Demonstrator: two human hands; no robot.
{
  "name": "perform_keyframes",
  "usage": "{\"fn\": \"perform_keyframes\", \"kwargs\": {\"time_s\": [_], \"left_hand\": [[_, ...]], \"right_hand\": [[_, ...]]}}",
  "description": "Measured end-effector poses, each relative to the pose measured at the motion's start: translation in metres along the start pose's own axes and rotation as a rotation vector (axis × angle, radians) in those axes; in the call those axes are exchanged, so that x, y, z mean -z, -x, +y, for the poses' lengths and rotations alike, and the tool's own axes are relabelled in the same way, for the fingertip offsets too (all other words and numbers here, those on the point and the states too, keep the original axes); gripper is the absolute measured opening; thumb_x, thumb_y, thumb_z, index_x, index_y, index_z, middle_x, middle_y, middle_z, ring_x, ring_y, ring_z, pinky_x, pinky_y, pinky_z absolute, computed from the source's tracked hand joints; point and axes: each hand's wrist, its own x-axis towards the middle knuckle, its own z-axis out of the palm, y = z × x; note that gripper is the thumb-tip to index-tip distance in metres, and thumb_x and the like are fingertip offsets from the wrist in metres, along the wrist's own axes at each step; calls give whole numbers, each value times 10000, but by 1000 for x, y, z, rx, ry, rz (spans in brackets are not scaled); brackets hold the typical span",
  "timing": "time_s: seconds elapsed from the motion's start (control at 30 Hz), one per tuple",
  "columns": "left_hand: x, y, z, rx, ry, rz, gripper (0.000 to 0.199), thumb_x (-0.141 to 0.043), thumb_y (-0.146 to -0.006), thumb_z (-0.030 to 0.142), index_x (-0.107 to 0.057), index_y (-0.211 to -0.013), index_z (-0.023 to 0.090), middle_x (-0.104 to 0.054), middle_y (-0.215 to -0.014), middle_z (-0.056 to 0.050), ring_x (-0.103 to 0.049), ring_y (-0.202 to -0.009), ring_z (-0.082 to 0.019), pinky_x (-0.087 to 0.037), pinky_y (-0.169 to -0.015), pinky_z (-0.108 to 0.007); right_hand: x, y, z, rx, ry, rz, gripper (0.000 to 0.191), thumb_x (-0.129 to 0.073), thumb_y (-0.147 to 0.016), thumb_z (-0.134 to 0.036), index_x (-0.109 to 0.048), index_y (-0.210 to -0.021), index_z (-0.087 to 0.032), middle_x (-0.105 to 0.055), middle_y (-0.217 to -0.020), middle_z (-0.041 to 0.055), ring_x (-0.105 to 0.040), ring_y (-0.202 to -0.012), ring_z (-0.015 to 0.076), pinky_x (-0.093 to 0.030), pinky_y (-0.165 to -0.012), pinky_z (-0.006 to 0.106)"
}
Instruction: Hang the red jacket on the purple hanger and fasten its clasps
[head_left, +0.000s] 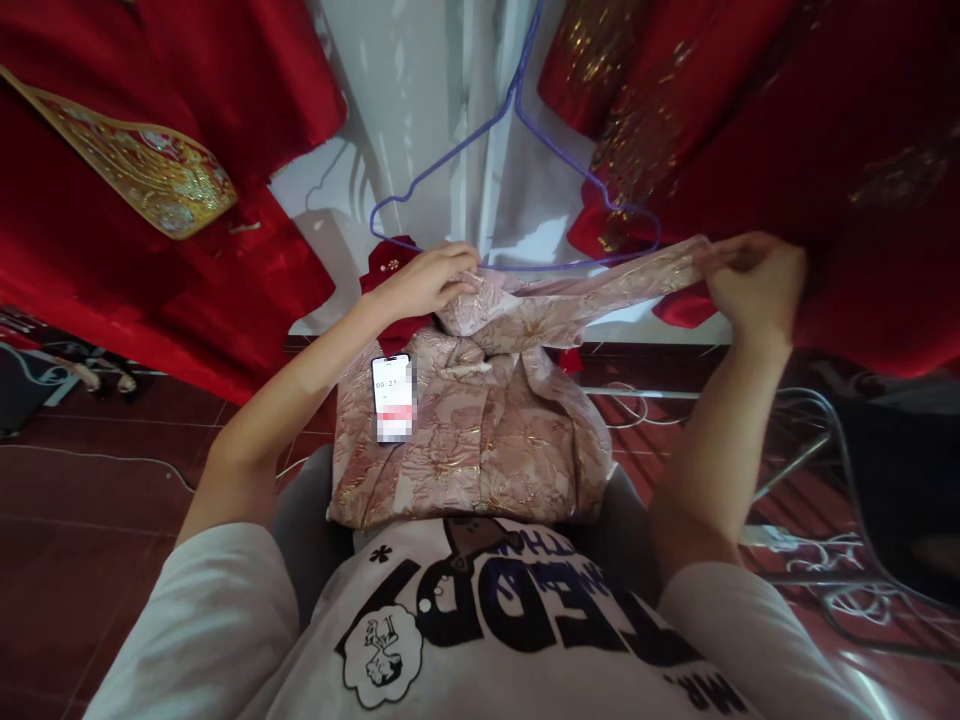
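Note:
A pink brocade garment with gold threads (442,440) lies folded over the lap. My left hand (442,280) grips a bunched part of its upper end, below the purple hanger. Out to the right, my right hand (754,275) pinches the end of a long pink strip of the same fabric, which stretches between both hands. On the garment's left side rests a phone (391,398) with a lit screen. The purple hanger (450,155) hangs just beyond the hands, its lower bar behind the strip.
Red garments with gold decoration (172,180) hang at the left, and more red fabric (750,130) hangs at the right. A metal-framed chair (844,450) and white cables (855,600) are on the right, over a red tiled floor (112,510).

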Motion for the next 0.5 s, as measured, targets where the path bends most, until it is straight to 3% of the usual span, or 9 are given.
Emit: {"fn": "perform_keyframes", "kwargs": {"time_s": [0.17, 0.3, 0.5], "left_hand": [[2, 3, 4, -1, 0, -10, 114, -547, -1020, 240, -641, -1042, 180, -648, -1271, -129, -626, -1216, -277, -499, -1075, -432], [1, 3, 4, -1, 10, -10, 98, -544, -1015, 218, -634, -1034, 186, -642, -1307, -122, -620, -1245, -267, -486, -1106, -432], [-1, 4, 6, 7, 73, -11, 84, -571, -1004, 237, -650, -1010, 208, -645, -1352, -107, -612, -1280, -263, -490, -1109, -437]], "right_hand": [[-13, -3, 1, 36, -105, 37, 220, -685, -793, 11, -602, -730, -183, -744, -817, 93, -753, -785, 230, -617, -832, 431], [-17, -4, 1, 146, -163, 27, 184, -663, -813, -5, -625, -799, -185, -749, -816, 61, -748, -786, 203, -615, -845, 404], [-32, 3, -36, 317, -152, 79, 54, -641, -894, -187, -683, -927, -185, -742, -898, 69, -723, -850, 219, -580, -833, 381]]}}
